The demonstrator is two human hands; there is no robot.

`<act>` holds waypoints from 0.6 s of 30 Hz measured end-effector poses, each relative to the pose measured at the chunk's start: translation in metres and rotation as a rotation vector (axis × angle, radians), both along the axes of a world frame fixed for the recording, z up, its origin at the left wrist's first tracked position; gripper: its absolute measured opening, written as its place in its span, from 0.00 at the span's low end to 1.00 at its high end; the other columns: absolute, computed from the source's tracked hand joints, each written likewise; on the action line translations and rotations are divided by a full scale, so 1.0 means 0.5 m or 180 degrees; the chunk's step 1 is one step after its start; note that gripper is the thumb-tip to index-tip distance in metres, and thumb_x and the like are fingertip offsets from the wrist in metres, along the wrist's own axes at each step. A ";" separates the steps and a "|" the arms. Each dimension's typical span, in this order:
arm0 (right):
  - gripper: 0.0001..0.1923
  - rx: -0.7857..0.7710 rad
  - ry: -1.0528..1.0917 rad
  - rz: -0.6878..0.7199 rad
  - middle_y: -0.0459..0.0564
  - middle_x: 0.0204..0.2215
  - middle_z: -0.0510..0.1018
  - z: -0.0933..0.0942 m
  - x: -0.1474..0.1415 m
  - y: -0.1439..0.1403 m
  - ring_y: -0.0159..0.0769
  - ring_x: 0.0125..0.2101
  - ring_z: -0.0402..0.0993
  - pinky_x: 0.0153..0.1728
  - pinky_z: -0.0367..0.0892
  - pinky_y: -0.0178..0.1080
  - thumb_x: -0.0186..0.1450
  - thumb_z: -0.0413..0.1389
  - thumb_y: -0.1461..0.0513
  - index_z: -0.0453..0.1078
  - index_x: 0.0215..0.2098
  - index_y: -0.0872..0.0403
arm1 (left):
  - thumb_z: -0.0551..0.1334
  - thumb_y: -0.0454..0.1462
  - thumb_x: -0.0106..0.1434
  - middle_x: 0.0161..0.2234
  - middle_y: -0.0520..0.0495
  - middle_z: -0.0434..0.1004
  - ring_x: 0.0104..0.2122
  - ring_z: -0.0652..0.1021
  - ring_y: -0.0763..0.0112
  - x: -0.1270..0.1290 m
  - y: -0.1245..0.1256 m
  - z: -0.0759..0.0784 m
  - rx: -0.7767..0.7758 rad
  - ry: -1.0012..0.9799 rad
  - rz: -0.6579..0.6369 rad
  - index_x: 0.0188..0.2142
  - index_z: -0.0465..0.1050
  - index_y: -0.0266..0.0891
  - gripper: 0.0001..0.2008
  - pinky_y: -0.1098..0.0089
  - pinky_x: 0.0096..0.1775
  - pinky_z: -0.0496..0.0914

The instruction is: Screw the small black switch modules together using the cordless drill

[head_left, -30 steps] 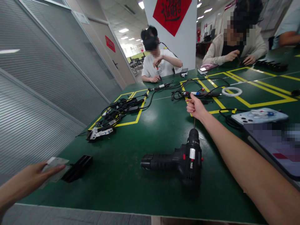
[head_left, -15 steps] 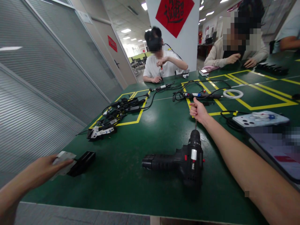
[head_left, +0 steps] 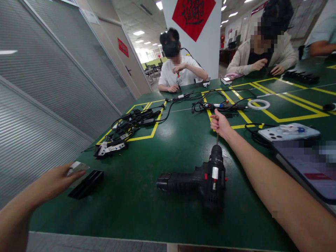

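Green and marked with yellow tape lines, the tabletop (head_left: 147, 150) fills most of our view, with grey shuttered walls on the left and a white pillar with a red sign at the far end. Our right hand (head_left: 219, 123) reaches out across the middle and is closed in a fist around the tip of the bit that sticks out of the black drill (head_left: 202, 182). That drill lies on its side near us, with its handle pointing left and its nose toward the far side. Our left hand (head_left: 56, 180) is at the near left edge, its fingers curled around a small grey card (head_left: 76, 167), just beside a flat black block (head_left: 86, 184) that rests on the tabletop. Farther left lies a tangle of black cables (head_left: 131, 124). On the right, a phone (head_left: 288, 132) lies face down beside a tablet (head_left: 309, 164), and a white ring (head_left: 259, 103) sits farther off. Two other people sit at the far end, one in a white shirt (head_left: 178, 70), one in a beige jacket (head_left: 262, 52), each with both hands busy at something small.
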State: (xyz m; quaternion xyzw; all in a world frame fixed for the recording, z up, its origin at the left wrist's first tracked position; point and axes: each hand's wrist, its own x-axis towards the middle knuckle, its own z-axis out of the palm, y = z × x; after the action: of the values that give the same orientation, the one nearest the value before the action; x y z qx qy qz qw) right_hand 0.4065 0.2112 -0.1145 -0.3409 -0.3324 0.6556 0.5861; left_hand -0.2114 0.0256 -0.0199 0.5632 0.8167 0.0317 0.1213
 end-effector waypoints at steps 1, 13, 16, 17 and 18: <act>0.26 -0.0008 0.0037 0.0009 0.33 0.09 0.45 0.000 0.000 0.001 0.23 0.11 0.39 0.12 0.40 0.30 0.64 0.51 0.41 0.65 0.26 0.54 | 0.60 0.58 0.52 0.35 0.58 0.82 0.40 0.78 0.60 -0.006 0.003 -0.002 -0.0048 -0.0020 0.0011 0.41 0.74 0.44 0.25 0.67 0.45 0.69; 0.21 -0.0146 0.0199 -0.0002 0.33 0.09 0.46 -0.001 -0.001 0.006 0.23 0.10 0.39 0.11 0.41 0.29 0.67 0.52 0.47 0.64 0.26 0.54 | 0.60 0.55 0.53 0.40 0.51 0.83 0.42 0.79 0.58 -0.028 0.020 -0.048 -0.0340 -0.0554 0.0243 0.42 0.75 0.41 0.24 0.63 0.47 0.70; 0.21 -0.0147 0.0173 -0.0026 0.33 0.09 0.46 -0.002 -0.001 0.005 0.23 0.10 0.40 0.11 0.41 0.29 0.68 0.52 0.48 0.64 0.26 0.54 | 0.60 0.53 0.53 0.39 0.49 0.83 0.41 0.79 0.58 -0.027 0.031 -0.052 -0.0435 -0.0601 0.0332 0.42 0.75 0.40 0.24 0.64 0.44 0.71; 0.21 -0.0145 0.0167 -0.0029 0.33 0.09 0.46 -0.002 -0.001 0.005 0.23 0.10 0.40 0.11 0.41 0.29 0.68 0.52 0.48 0.64 0.26 0.55 | 0.59 0.52 0.53 0.38 0.48 0.83 0.39 0.80 0.58 -0.021 0.033 -0.051 -0.0503 -0.0619 0.0346 0.42 0.75 0.39 0.23 0.64 0.43 0.71; 0.21 -0.0140 0.0163 -0.0031 0.33 0.09 0.46 -0.003 -0.001 0.005 0.23 0.10 0.40 0.11 0.41 0.29 0.68 0.51 0.48 0.64 0.26 0.55 | 0.59 0.51 0.52 0.36 0.48 0.83 0.37 0.80 0.59 -0.013 0.034 -0.049 -0.0469 -0.0503 0.0339 0.40 0.76 0.39 0.22 0.65 0.40 0.72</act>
State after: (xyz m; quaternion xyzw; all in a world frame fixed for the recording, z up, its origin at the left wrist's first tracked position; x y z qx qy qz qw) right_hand 0.4059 0.2138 -0.1160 -0.3384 -0.3012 0.6684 0.5899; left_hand -0.2178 0.0427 -0.0442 0.5044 0.8335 0.0222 0.2245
